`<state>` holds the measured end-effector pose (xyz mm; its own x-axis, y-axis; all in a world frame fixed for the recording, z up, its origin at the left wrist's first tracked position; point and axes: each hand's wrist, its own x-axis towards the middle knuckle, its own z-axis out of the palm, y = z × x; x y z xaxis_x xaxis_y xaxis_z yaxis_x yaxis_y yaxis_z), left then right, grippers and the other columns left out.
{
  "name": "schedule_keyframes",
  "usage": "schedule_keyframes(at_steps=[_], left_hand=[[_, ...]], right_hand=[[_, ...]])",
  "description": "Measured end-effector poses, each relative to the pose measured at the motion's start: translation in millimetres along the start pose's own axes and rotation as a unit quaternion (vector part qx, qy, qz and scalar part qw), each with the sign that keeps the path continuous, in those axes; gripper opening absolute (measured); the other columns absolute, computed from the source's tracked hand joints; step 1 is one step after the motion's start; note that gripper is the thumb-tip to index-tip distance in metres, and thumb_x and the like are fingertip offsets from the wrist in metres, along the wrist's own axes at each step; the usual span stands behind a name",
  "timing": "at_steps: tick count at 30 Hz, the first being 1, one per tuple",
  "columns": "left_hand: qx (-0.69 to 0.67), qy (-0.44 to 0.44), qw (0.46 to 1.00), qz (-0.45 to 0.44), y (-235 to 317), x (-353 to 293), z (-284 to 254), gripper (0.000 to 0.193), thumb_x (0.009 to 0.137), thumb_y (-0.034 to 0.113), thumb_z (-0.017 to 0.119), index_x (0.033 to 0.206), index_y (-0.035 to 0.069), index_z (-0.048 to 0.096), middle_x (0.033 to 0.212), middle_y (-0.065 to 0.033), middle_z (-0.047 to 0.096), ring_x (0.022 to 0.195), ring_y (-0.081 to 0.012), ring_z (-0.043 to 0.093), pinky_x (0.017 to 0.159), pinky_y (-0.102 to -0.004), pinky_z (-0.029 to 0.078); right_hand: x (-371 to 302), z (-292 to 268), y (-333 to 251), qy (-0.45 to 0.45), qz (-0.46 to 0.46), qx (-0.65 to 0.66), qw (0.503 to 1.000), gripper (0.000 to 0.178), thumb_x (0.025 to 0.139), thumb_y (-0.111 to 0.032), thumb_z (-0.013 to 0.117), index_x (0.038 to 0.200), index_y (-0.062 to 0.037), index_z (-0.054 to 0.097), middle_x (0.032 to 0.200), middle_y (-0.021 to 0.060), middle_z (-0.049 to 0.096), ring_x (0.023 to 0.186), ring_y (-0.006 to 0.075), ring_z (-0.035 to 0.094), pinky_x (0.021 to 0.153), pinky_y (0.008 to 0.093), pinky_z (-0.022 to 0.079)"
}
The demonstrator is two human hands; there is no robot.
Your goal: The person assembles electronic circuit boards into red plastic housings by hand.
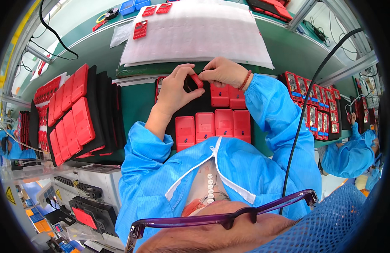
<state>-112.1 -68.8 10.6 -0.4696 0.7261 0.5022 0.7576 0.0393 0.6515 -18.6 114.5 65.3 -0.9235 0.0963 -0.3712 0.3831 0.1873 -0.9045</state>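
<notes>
I've got the L hand w/ fingers clamped on a red casing, held up over the black pad. R hand has fingertips pinched together at the casing's edge; can't quite tell what's btwn them. More red shells lie on the pad. Stacked trays crowd the bench at L, filled units at R. Black cable cuts across my view of the R sleeve; white foam sheet beyond.
</notes>
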Motion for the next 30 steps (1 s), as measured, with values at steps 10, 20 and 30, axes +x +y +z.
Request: schedule_keyframes(at_steps=[10, 20, 30], left_hand=[[0.024, 0.044, 0.998, 0.039, -3, -1, 1, 0.051, 0.058, 0.015, 0.088, 0.102, 0.006, 0.062, 0.117, -0.0123, 0.063, 0.095, -0.0265, 0.068, 0.080, -0.0336, 0.056], [0.021, 0.080, 0.996, 0.045, -9, -4, 6, 0.050, 0.057, 0.014, 0.087, 0.100, 0.007, 0.063, 0.114, -0.0119, 0.063, 0.097, -0.0277, 0.067, 0.080, -0.0346, 0.056], [0.013, 0.091, 0.994, 0.060, -12, -5, 9, 0.052, 0.056, 0.015, 0.088, 0.101, 0.006, 0.062, 0.114, -0.0128, 0.064, 0.098, -0.0276, 0.067, 0.080, -0.0344, 0.056]], right_hand=[[18, 8, -7, 0.024, -0.065, -0.193, 0.979, 0.027, 0.080, -0.023, 0.059, 0.076, 0.0014, 0.069, 0.058, -0.0001, 0.050, 0.056, 0.0077, 0.042, 0.050, 0.0287, 0.035], [6, 10, -2, -0.006, -0.027, -0.033, 0.999, 0.030, 0.090, -0.018, 0.052, 0.107, 0.0039, 0.063, 0.074, 0.0038, 0.059, 0.057, 0.0105, 0.051, 0.051, 0.0277, 0.042], [-12, 5, -40, 0.025, 0.039, -0.166, 0.985, 0.028, 0.096, -0.022, 0.049, 0.109, 0.0006, 0.060, 0.076, 0.0077, 0.062, 0.061, 0.0138, 0.061, 0.056, 0.0289, 0.049]])
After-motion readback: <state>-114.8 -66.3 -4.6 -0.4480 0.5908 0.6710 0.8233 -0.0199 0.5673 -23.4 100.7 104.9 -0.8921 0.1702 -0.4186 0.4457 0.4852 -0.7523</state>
